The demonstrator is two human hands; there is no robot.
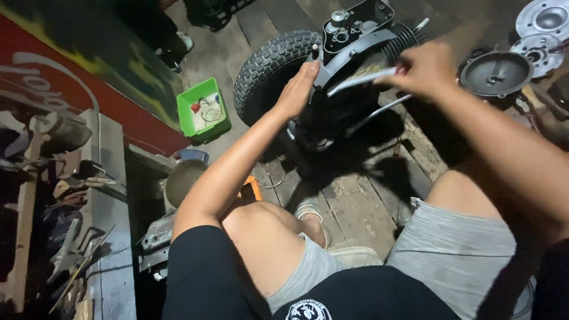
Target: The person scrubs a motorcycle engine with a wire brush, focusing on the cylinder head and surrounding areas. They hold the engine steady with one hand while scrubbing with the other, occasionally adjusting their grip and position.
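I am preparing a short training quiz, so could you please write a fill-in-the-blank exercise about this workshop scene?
1. The left hand rests on the black engine assembly beside a knobby ____.
2. The right hand grips a long pale ____-shaped tool.
3. On the wooden floor sits a small tray coloured ____.

Missing words: tyre; rod; green
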